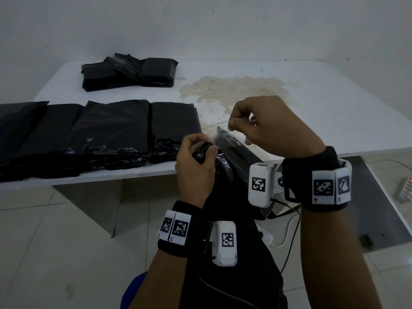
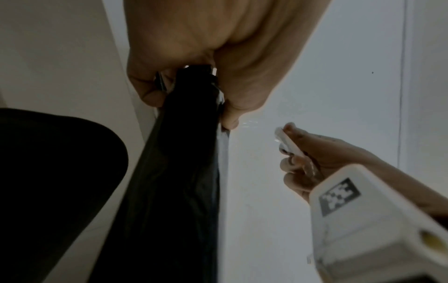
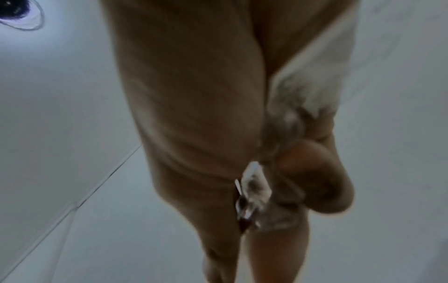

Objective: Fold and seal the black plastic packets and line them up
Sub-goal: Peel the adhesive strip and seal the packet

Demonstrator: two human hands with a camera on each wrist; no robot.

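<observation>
The left hand (image 1: 196,161) grips the top of a black packet (image 1: 225,166) at the desk's (image 1: 312,121) near edge, its fingers (image 2: 148,92) and thumb curled round the gathered neck; the rest of the packet hangs down from that grip towards the person's lap, so its long axis runs from the desk edge down and back towards the body. The right hand (image 1: 272,128) is just beyond the left, over the desk, and pinches a thin clear strip (image 1: 219,136), most likely the seal's backing film or tape, between thumb and forefinger; more of the clear stuff is bunched in its palm in the right wrist view (image 3: 286,122). The strip stretches from the right fingers down to the packet's mouth at the left thumb.

The coming move, as I judge it, turns on this: the packet's mouth lies just below and to the left of the right fingers, so the strip must either peel away along the mouth or be pressed down across it, while the left hand keeps the neck steady. The left hand is the nearer and carries the weight.

Left of the held packet, a row (image 1: 93,130) of flat packets lies along the desk's near edge. Behind that row, a pile (image 1: 129,72) sits at the far side. Right of the pile is a brownish stain (image 1: 234,90).
</observation>
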